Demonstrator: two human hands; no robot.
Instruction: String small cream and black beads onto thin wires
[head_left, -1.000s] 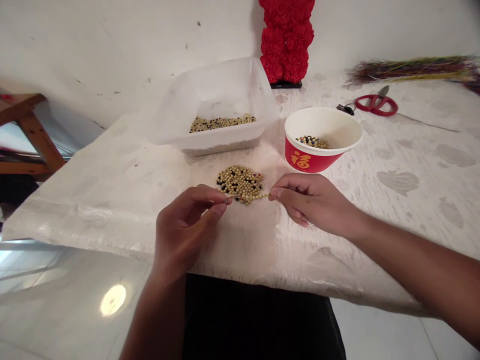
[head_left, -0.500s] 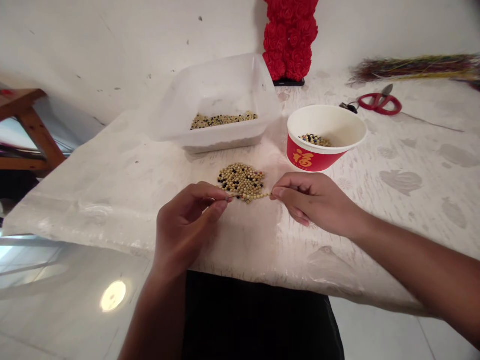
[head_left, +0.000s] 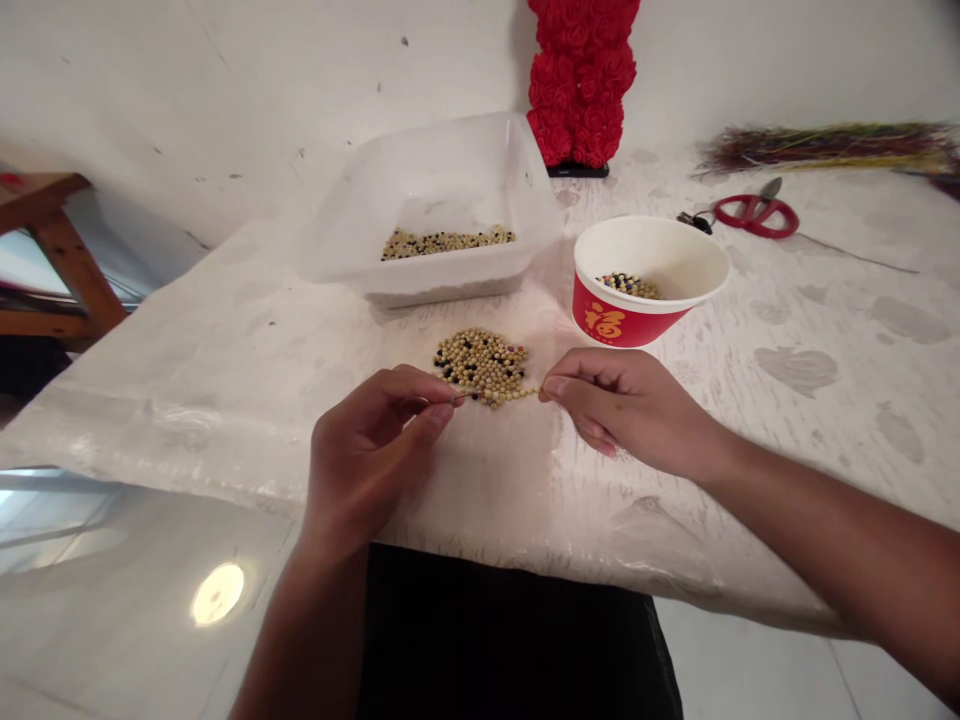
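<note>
Where round beads [head_left: 480,358] heap — thin strand [head_left: 465,396] pinched.

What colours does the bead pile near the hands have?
The bead pile is mostly pale yellow, with black beads; head view shows it.

I had two hands [head_left: 371,455] [head_left: 630,405], one thin strand [head_left: 532,392], one bead pile [head_left: 480,360], one tub [head_left: 450,283], one bowl [head_left: 645,325], one pair of scissors [head_left: 760,213], one red flower ornament [head_left: 581,90].

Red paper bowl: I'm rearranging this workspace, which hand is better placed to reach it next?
Likely the right hand: it is just in front of the bowl; the left hand is farther off, near the cream-and-black bead pile.
</note>
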